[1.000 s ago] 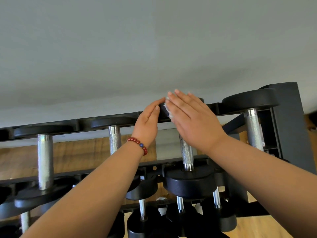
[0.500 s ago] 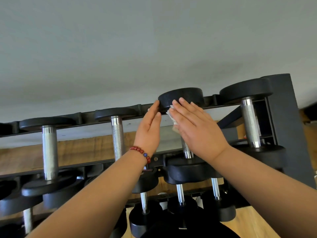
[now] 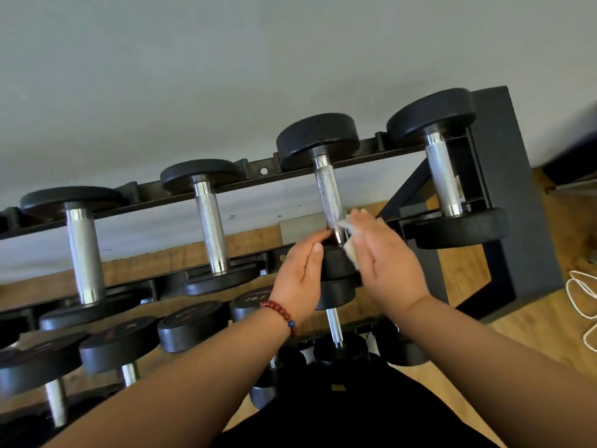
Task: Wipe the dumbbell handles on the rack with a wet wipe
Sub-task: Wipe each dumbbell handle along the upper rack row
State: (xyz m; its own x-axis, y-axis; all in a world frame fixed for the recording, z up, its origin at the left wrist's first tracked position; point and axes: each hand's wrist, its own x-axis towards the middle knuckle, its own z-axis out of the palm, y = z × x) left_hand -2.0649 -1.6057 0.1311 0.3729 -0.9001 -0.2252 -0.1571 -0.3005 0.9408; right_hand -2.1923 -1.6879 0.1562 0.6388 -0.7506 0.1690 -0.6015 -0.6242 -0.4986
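Note:
Several black dumbbells with knurled steel handles lie across the top tier of a black rack. The third dumbbell's handle runs down to its near head, which sits between my hands. My left hand, with a red bead bracelet at the wrist, rests flat against the left side of that head with straight fingers. My right hand presses a white wet wipe with straight fingers against the lower end of the handle and the right side of the head. My palm covers most of the wipe.
Neighbouring dumbbell handles stand left and right on the top tier. Lower tiers hold more dumbbells. A dark rack end panel rises at the right; a white cord lies on the wooden floor.
Both hands have slid from the dumbbell's far head down along the handle to its near head, the wipe travelling with the right hand. The view has tilted down.

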